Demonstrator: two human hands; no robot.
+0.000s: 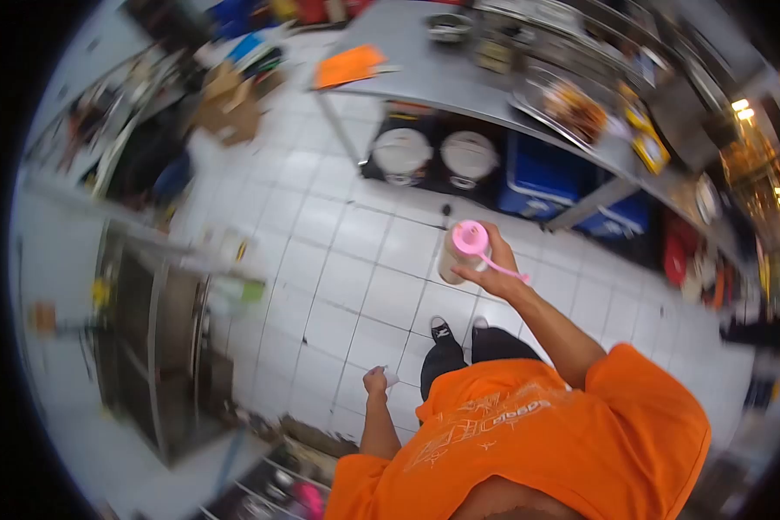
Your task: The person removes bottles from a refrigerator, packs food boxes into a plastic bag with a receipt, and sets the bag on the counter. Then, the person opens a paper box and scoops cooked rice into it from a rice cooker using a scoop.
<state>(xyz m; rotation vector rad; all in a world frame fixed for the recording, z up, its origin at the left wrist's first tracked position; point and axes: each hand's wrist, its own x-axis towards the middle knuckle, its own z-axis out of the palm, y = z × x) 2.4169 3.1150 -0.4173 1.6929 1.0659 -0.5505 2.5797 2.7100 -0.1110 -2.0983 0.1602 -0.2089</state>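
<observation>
My right hand is wrapped round a clear bottle with a pink lid and a pink strap, held out above the floor. The bottle looks upright, its lid facing the camera. Lower and to the left, my left hand is closed on a small whitish piece that looks like paper or cloth; its details are too small to tell.
A steel table carries an orange folder and a food tray. Under it are white-lidded buckets and a blue cooler. A cardboard box lies on the tiled floor; a steel cabinet stands left.
</observation>
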